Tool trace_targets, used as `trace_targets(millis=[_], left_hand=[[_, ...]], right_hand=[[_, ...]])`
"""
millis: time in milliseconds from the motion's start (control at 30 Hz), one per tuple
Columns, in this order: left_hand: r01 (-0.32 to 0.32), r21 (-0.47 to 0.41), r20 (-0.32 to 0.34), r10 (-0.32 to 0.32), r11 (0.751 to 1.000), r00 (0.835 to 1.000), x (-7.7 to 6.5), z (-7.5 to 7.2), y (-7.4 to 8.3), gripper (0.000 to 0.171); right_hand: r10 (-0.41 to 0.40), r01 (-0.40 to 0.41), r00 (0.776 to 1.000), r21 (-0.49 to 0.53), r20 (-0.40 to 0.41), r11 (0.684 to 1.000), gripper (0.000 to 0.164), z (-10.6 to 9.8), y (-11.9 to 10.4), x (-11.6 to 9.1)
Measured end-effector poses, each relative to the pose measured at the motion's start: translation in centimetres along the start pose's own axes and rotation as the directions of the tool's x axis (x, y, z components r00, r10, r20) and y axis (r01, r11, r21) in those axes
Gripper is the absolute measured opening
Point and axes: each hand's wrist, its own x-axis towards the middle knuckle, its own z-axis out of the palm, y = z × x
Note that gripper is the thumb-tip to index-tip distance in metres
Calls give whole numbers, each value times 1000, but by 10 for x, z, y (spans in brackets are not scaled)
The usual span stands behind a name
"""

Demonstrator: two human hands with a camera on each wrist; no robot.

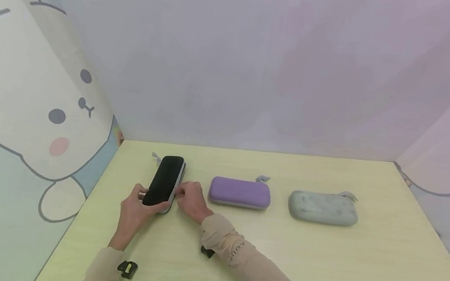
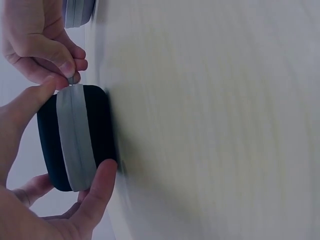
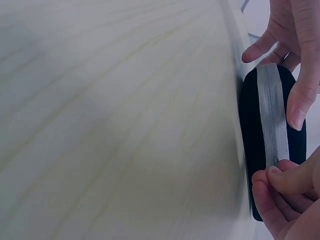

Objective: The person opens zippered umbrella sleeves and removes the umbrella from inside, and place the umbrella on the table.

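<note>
A black zippered case (image 1: 164,177) with a grey zipper band (image 2: 75,135) lies at the left of the table, tilted slightly to the right at its far end. My left hand (image 1: 137,208) grips its near end, thumb on the right side and fingers on the left. At the case's right side, my right hand (image 1: 193,199) pinches the small zipper pull (image 2: 73,79) between thumb and curled fingers. In the right wrist view the zipper (image 3: 272,115) runs closed from the near end up to those fingertips.
A purple case (image 1: 239,192) lies at the middle of the table (image 1: 239,249), and a grey-green case (image 1: 322,208) farther right, each with a ribbon at its far side. A pale wall (image 1: 263,72) stands behind, with printed panels on both sides.
</note>
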Motion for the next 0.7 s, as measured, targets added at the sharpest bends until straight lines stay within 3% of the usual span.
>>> trace_targets(millis=[700], left_hand=[[5,22,20,-5,1000,1000,1,-2,3,72]], right_hand=[[-22,22,999,-2,35,1000,31,3,3,-4]])
